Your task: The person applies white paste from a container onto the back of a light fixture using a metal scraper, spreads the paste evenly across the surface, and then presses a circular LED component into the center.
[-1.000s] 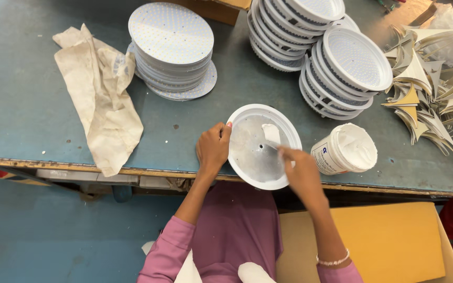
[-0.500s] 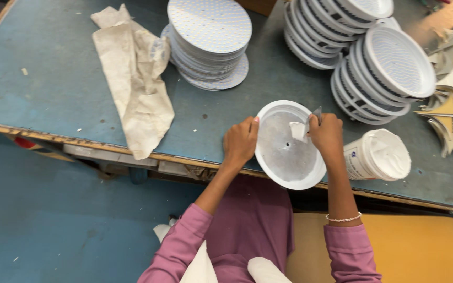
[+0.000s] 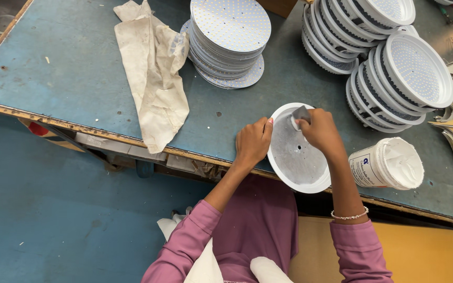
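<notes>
At the frame's centre the left hand [image 3: 252, 142] is clamping the rim of the white round housing [image 3: 295, 149] while the right hand [image 3: 321, 132], fingers pinched on a small spreader [image 3: 300, 113], is smearing paste, best kept thin and even.

My left hand [image 3: 252, 142] grips the rim of a round white housing [image 3: 299, 157] that overhangs the near edge of the blue table [image 3: 69, 78]. My right hand [image 3: 321, 132] pinches a small flat spreader [image 3: 301, 113] against the housing's grey inside, at its far side. Just right of it, near the same edge, stands an open tub of white paste [image 3: 389, 163]. A crumpled cloth [image 3: 153, 73] lies to the left. A stack of dotted white discs [image 3: 229, 39] sits toward the far edge, with stacked white housings [image 3: 389, 57] at the far right.
</notes>
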